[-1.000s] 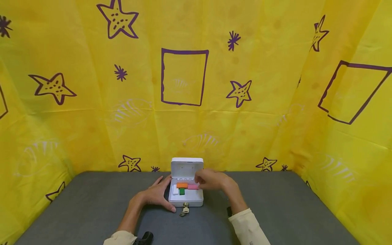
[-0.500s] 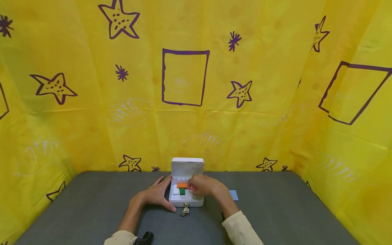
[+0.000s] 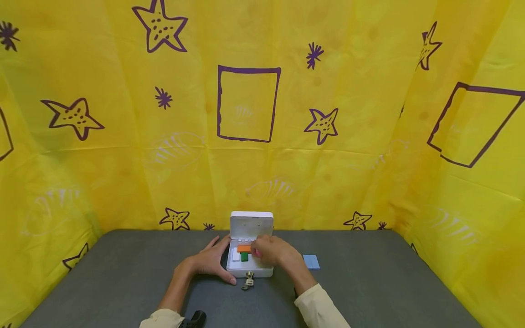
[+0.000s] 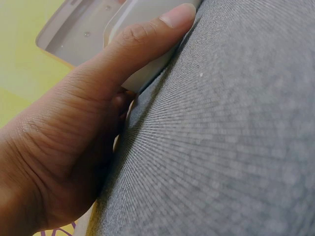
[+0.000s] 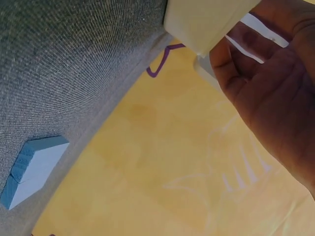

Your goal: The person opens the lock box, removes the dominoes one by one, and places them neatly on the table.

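Observation:
A white cash box (image 3: 260, 271) stands with its lid (image 3: 251, 225) raised. Its left side is held by my left hand (image 3: 211, 263), the thumb along the front and the fingers toward the back corner. Inside lie an orange block (image 3: 244, 248), a green block (image 3: 244, 257) and a white block (image 3: 235, 255). My right hand (image 3: 272, 249) reaches into the right part of the box, fingers curled on a pink block (image 3: 257, 253), mostly hidden. In the right wrist view the box wall hides the right fingertips.
Two light blue blocks (image 5: 37, 169) lie side by side on the grey tabletop (image 3: 369, 282), right of the box. Keys (image 3: 248, 283) hang from the lock at the box's front. A yellow curtain (image 3: 287, 182) with drawn shapes rises behind.
My right hand has moved left within the box with the pink block, toward the orange block. The light blue blocks have come into sight beside the arm. My left hand stays put.

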The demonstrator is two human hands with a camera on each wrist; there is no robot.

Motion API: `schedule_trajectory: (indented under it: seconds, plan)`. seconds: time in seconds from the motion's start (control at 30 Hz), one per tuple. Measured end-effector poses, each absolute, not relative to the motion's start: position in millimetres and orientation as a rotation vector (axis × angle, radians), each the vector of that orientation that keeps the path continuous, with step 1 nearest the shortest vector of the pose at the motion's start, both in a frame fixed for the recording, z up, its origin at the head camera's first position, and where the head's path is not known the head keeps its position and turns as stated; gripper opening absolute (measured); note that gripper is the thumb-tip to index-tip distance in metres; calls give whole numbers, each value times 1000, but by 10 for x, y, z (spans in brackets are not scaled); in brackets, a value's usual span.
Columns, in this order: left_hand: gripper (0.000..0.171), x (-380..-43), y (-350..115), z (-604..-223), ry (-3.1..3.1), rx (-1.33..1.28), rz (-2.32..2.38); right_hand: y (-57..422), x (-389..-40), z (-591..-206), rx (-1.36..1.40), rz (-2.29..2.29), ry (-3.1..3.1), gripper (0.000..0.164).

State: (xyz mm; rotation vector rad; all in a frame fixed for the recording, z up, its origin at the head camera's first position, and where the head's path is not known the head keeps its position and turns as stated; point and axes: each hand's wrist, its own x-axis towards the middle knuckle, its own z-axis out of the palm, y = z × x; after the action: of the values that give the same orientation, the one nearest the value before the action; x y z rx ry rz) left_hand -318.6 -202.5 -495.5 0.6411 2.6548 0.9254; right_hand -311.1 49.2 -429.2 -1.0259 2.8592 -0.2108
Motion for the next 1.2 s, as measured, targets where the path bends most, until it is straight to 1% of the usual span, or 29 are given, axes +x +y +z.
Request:
schedule_trajectory:
  seconds: [0.2, 0.43, 0.57, 0.97, 1.03, 1.17, 1.2]
  plan:
    - [131, -3191, -2029, -4938, 2663, 660, 940, 474, -3111, -4318, -1094, -199, 2897, 11]
    - [132, -3207, -2023, -4956, 2668, 685, 935, 473, -3122, -4365, -1031, -257, 2900, 11]
    - [133, -3194, -2017, -4948, 2664, 681, 931, 458, -3140, -4397, -1069, -179, 2919, 9]
    - [134, -3183, -2016, -4942, 2658, 645, 926, 454, -3137, -4394, -1042, -159, 2898, 22]
    - [134, -3184, -2015, -4948, 2661, 636, 921, 462, -3141, -4395, -1052, -174, 2894, 18]
    - [134, -3181, -2010, -4952, 2667, 612, 925, 474, -3148, -4393, -1049, -212, 2872, 5]
    - [134, -3178, -2009, -4950, 2669, 613, 924, 477, -3151, -4393, -1050, -222, 2863, 4]
